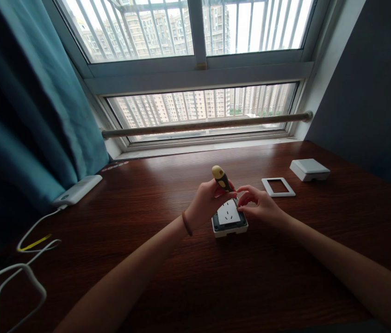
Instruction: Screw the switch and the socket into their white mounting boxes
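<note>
A wall socket [229, 213] with a white face and dark surround sits in a white box on the brown table. My left hand [209, 199], with a brown band at the wrist, is closed round a screwdriver [220, 177] with a yellow and black handle. The screwdriver leans over the socket's far right part, and its tip is hidden behind my fingers. At the socket's right edge is my right hand [256, 203], its thumb and finger pinched close to the screwdriver's lower end. Whatever lies between those fingertips is too small to make out.
A white square frame [278, 194] lies to the right, with a white box [309, 169] beyond it. On the left are a white power strip [78, 190] and its looped cable [37, 277] with a yellow tie. A blue curtain [42, 92] hangs at the left; a window rail [209, 125] crosses behind.
</note>
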Demonstrator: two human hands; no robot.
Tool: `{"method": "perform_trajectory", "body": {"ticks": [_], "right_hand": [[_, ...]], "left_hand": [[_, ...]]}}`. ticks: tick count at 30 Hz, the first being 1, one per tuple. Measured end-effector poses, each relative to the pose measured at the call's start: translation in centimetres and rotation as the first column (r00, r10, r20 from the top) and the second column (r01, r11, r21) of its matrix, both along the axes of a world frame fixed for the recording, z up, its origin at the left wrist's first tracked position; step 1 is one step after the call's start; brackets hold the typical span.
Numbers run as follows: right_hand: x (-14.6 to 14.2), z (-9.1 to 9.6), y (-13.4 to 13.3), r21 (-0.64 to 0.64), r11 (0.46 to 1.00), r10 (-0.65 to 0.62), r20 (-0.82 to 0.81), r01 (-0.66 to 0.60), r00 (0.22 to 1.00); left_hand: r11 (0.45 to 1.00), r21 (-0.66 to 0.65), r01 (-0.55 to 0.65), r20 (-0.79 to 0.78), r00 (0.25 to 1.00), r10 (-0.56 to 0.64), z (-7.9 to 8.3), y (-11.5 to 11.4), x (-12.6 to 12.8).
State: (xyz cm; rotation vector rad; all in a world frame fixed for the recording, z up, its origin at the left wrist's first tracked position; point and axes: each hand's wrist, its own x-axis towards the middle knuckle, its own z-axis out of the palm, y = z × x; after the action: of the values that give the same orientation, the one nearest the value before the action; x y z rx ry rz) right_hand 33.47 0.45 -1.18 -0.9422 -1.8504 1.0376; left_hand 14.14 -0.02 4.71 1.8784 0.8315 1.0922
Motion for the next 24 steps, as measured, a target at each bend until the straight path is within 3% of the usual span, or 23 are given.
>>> {"method": "perform_trajectory", "body": {"ticks": [4, 9, 11, 24], "right_hand": [[0.4, 0.1, 0.2, -0.003, 0.999, 0.046, -0.025, -0.046, 0.999], [0.7, -0.5, 0.4, -0.139, 0.945, 0.29, -0.053, -0.295, 0.955], [0.7, -1.0, 0.4, -0.17, 0.926, 0.336, -0.039, -0.338, 0.941], [0.5, -1.5, 0.6, -0.148, 0.941, 0.311, 0.022, -0.305, 0.95]], "left_hand": [[0.999, -0.033, 0.024, 0.025, 0.999, -0.023, -0.1, -0.2, 0.2], [0.997, -0.053, 0.049, 0.056, 0.997, -0.046, -0.1, -0.2, 0.3], [0.997, -0.065, 0.05, 0.066, 0.997, -0.045, -0.2, -0.2, 0.3], [0.999, -0.05, -0.009, 0.081, 0.997, 0.013, -0.4, -0.4, 0.6]]}}
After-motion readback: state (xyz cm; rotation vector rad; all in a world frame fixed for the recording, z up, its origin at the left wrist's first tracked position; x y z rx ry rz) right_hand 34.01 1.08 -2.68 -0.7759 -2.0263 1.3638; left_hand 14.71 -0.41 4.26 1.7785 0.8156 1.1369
